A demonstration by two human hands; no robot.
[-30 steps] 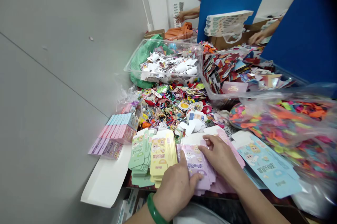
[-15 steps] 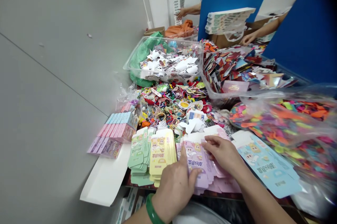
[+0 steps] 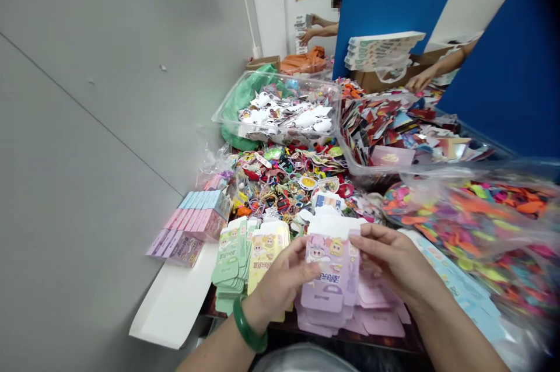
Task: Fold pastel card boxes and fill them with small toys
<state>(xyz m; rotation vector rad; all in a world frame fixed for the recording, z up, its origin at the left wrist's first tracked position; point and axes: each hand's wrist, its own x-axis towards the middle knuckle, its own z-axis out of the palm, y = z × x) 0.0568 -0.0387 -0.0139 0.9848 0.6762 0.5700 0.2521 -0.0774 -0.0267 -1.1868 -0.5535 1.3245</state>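
Both hands hold one flat pink carton blank (image 3: 329, 270) lifted a little above the pink stack (image 3: 367, 316) at the table's near edge. My left hand (image 3: 280, 281), with a green bangle on the wrist, pinches the blank's left side. My right hand (image 3: 396, 261) grips its right edge and top flap. To the left lie a yellow stack (image 3: 265, 249) and a green stack (image 3: 230, 255) of the same blanks. Blue blanks (image 3: 464, 290) lie to the right, partly hidden by my right arm.
Finished small boxes (image 3: 196, 217) stand in rows at the left on a white sheet (image 3: 175, 302). Behind lie a heap of coloured hair ties (image 3: 284, 176), clear bins of stickers (image 3: 284, 112) and cards (image 3: 402, 127), and a bag of coloured pieces (image 3: 481, 214). Other people's arms (image 3: 433, 69) work at the far end.
Both hands were pressing on the pink stack on the table; now they have lifted one pink blank off it and hold it up between them.
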